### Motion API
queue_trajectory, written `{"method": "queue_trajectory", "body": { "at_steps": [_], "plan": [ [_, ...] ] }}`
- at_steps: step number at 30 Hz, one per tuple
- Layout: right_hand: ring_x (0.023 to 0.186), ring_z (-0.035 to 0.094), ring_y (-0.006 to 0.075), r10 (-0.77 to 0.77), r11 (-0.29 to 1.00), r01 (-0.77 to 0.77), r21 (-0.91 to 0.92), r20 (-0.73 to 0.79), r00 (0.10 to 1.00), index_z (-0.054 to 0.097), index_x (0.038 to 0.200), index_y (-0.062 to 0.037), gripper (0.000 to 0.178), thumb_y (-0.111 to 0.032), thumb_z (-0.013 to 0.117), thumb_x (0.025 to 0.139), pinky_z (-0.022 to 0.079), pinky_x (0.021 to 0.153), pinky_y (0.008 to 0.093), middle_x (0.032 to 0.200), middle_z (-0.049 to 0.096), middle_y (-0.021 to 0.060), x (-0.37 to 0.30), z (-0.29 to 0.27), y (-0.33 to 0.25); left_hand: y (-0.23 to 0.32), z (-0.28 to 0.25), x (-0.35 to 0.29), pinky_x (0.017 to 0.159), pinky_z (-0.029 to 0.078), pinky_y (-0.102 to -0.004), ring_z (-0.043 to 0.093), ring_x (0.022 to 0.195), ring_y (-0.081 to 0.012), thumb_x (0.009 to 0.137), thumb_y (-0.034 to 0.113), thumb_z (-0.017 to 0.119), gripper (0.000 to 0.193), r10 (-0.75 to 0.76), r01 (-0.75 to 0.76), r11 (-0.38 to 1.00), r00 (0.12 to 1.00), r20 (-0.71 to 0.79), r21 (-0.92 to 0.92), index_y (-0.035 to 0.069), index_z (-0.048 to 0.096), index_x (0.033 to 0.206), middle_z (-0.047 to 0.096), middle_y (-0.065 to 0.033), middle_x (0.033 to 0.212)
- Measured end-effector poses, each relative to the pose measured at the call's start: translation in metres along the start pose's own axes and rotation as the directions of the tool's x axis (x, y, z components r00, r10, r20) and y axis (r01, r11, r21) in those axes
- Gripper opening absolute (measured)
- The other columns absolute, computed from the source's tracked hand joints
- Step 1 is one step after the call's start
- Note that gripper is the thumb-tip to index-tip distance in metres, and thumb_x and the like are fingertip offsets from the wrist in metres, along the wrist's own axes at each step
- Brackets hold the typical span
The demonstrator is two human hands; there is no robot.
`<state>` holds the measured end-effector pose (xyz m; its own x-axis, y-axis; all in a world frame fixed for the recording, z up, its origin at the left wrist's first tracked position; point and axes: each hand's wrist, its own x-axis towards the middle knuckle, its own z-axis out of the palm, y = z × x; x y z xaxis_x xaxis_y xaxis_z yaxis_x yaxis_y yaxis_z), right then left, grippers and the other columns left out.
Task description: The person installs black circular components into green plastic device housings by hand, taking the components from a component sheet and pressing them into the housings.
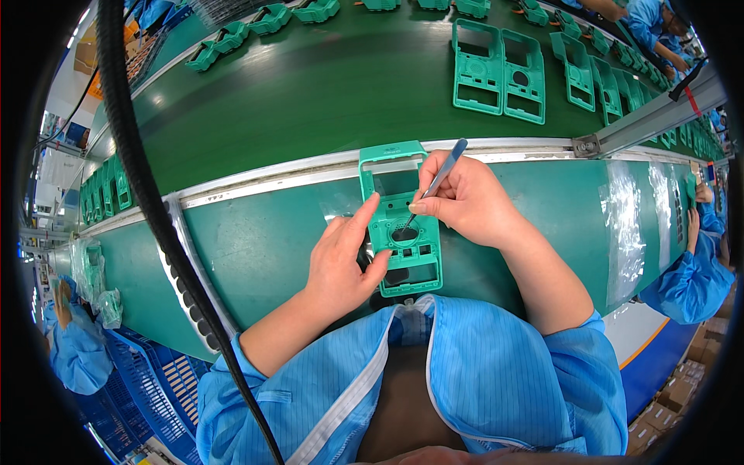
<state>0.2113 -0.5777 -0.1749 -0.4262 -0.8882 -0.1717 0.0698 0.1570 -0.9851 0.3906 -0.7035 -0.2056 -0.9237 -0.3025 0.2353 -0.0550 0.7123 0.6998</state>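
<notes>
1. Hands at a green table [256,248], seen from above by a camera worn on the person's head; both forearms come in from the near edge in light blue sleeves.
2. A green plastic housing panel [401,221], a flat rectangular frame with a large window at its far end and smaller cut-outs at its near end, lies in the middle of the table, just in front of the person.
3. The left hand [341,263] rests against the panel's left edge. Its forefinger stretches along that edge and its thumb presses the near left corner, so the grip is loose and steadying rather than closed around the part.
4. The right hand [465,201] sits at the panel's right side, its grip pinched narrow around metal tweezers [438,182].
5. The tweezers slant from upper right down to lower left, and their tip meets the panel at a round opening near its middle. Whether the tip holds anything is too small to tell.
6. Beyond the table's pale far rail, a green conveyor belt [325,85] carries more green panels [500,70] to the far right and small green parts along its far edge.
7. A black cable [147,194] hangs down the left side of the view.
8. Other people in blue coats work at the far right and near left.
</notes>
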Motion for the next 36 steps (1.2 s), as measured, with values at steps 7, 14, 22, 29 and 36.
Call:
{"method": "queue_trajectory", "body": {
  "at_steps": [7, 14, 22, 29, 36],
  "plan": [
    [0.067, 0.056, 0.0074, -0.004, 1.0, 0.004, 0.0, -0.009, 1.0, 0.05, 0.083, -0.0036, 0.016, 0.003, 0.065, 0.08, 0.044, 0.059, 0.0225, 0.073, 0.057, 0.0025, 0.002, 0.005, 0.002, -0.004, -0.003, -0.002, 0.07, 0.046, -0.0357, 0.054, 0.078, -0.0269, 0.068, 0.004, 0.069, 0.074, 0.011, -0.011, 1.0, 1.0, -0.006, -0.001, 0.0, 0.039, 0.135, 0.057, -0.0144, 0.086],
    [0.067, 0.057, 0.0076, -0.006, 1.0, 0.006, -0.018, -0.011, 1.0, 0.05, 0.083, -0.0033, 0.016, 0.002, 0.065, 0.08, 0.044, 0.058, 0.0226, 0.072, 0.058, 0.0027, 0.004, 0.009, 0.002, -0.007, -0.005, -0.004, 0.07, 0.046, -0.0354, 0.054, 0.078, -0.0266, 0.068, 0.004, 0.069, 0.073, 0.015, -0.015, 1.0, 1.0, -0.013, 0.0, 0.0, 0.04, 0.135, 0.056, -0.0142, 0.085],
    [0.066, 0.055, 0.007, -0.024, 0.999, 0.024, -0.027, -0.013, 1.0, 0.05, 0.083, -0.0036, 0.016, 0.003, 0.065, 0.08, 0.043, 0.057, 0.0224, 0.072, 0.057, 0.0024, 0.006, 0.012, 0.004, -0.01, -0.007, -0.005, 0.071, 0.046, -0.0358, 0.054, 0.079, -0.027, 0.068, 0.003, 0.069, 0.073, 0.011, -0.011, 1.0, 1.0, -0.007, -0.003, 0.001, 0.039, 0.135, 0.056, -0.0143, 0.085],
    [0.066, 0.054, 0.0069, -0.012, 0.998, 0.011, -0.055, -0.017, 1.0, 0.05, 0.083, -0.0038, 0.016, 0.003, 0.065, 0.079, 0.042, 0.057, 0.0225, 0.072, 0.056, 0.0022, 0.008, 0.016, 0.003, -0.014, -0.008, -0.006, 0.07, 0.046, -0.0358, 0.054, 0.079, -0.027, 0.068, 0.003, 0.069, 0.073, 0.017, -0.017, 1.0, 1.0, -0.015, -0.011, 0.001, 0.04, 0.135, 0.056, -0.0143, 0.085],
    [0.067, 0.053, 0.0067, -0.014, 0.999, 0.013, -0.047, -0.022, 1.0, 0.05, 0.083, -0.0035, 0.016, 0.003, 0.065, 0.079, 0.043, 0.058, 0.0229, 0.071, 0.055, 0.0013, 0.009, 0.02, 0.004, -0.015, -0.011, -0.007, 0.07, 0.045, -0.0359, 0.054, 0.077, -0.0269, 0.068, 0.002, 0.068, 0.071, 0.035, -0.035, 0.999, 0.999, -0.024, -0.012, 0.001, 0.042, 0.133, 0.056, -0.0135, 0.084]
  ]
}}
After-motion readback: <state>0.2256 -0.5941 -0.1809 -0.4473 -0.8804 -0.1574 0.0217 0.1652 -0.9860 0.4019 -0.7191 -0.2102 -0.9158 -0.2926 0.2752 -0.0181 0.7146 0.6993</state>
